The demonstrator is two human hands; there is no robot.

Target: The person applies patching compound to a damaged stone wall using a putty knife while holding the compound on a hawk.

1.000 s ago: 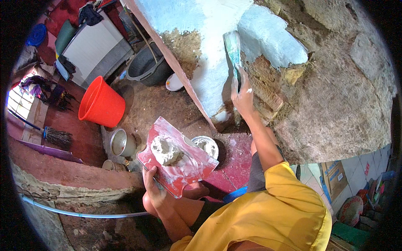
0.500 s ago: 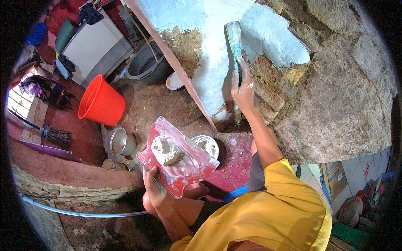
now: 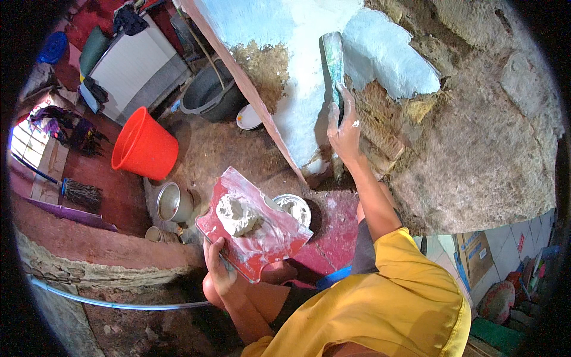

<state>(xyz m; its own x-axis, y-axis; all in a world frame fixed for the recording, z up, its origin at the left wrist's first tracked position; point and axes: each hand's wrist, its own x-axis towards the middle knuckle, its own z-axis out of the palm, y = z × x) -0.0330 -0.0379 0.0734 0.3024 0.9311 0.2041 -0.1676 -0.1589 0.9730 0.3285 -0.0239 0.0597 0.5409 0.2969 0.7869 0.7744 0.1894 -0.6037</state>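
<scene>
My right hand (image 3: 345,128) is closed round the handle of a putty knife (image 3: 333,56). The worn, green-stained blade lies against the white-coated strip of the wall (image 3: 306,89), between bare brown patches and light blue paint. White smears mark my fingers. In my left hand (image 3: 219,266) is a red plastic board (image 3: 267,253), held by its near edge with the thumb on top. A mound of white putty (image 3: 235,215) sits on the board, with more spread thinly across its surface. Partly behind the board, a round tub (image 3: 294,208) holds more white putty.
On the floor to the left stand an orange-red bucket (image 3: 146,146), a metal pot (image 3: 174,202) and a dark grey basin (image 3: 208,89). A pale blue hose (image 3: 125,306) runs along the lower left. Rough bare wall (image 3: 476,143) fills the right side.
Almost nothing differs. The putty knife and the red board have shifted only very slightly, both hands keeping their hold.
</scene>
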